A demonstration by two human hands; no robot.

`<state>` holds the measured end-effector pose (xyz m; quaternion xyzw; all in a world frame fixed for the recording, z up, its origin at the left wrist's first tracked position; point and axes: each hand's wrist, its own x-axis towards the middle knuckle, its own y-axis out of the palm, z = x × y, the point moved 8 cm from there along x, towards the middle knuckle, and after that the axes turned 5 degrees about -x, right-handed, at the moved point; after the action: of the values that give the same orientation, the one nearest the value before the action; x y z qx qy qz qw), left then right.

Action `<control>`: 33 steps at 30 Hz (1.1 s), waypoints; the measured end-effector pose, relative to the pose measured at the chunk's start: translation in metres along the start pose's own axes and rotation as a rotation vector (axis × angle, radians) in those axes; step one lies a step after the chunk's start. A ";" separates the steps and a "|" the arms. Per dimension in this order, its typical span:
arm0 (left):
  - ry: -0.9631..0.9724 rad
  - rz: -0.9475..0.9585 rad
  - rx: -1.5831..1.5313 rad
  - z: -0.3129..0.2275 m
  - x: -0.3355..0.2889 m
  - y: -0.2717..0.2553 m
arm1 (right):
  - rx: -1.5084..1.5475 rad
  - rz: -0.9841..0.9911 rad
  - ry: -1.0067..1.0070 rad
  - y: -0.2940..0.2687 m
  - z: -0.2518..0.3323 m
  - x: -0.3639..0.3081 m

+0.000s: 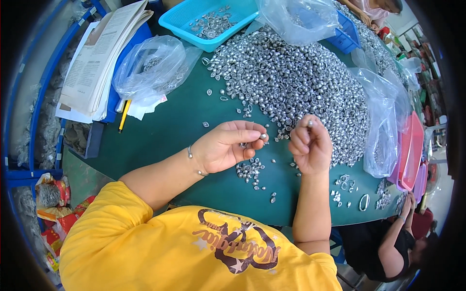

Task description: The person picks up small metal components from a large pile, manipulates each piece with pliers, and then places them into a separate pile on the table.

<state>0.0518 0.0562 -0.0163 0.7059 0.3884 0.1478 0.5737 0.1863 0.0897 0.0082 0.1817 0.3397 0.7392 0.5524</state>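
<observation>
In the head view, a clear bag [298,22] is covering part of the heap [291,77] at its far edge and partly hiding a blue basket [350,34]; the top edge is cutting off that bag. Fingertips are masking the two held beads, so their exact shape is staying hard to make out. Just nearer than the heap, the left hand [228,146] is pinching a bead [263,137] between thumb and fingers. The right hand [310,148], at the heap's near edge, is pinching a second bead [309,124], its other fingers curling in. The heap is lying on a green table [160,128], a small cluster [250,169] sitting nearer. Left of the heap, papers [94,63] are leaning; right of it, a pink basket [411,153] is standing, and a co-worker [388,247] is sitting nearer.
</observation>
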 end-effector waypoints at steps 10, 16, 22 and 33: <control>0.150 -0.235 0.042 -0.006 -0.002 -0.021 | -0.883 -0.237 -0.086 -0.027 0.026 -0.018; 0.141 -0.262 0.040 -0.008 -0.006 -0.018 | -1.852 -0.258 -0.371 0.004 0.013 -0.020; 0.133 -0.278 0.165 -0.007 -0.004 -0.018 | -1.351 -0.072 -0.351 -0.005 0.020 -0.026; 0.799 0.085 2.041 -0.010 0.056 0.048 | -1.704 -0.241 -0.431 -0.006 0.023 -0.021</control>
<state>0.0999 0.1013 0.0183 0.7626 0.4613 -0.0056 -0.4534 0.2118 0.0773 0.0225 -0.1932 -0.4206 0.6276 0.6260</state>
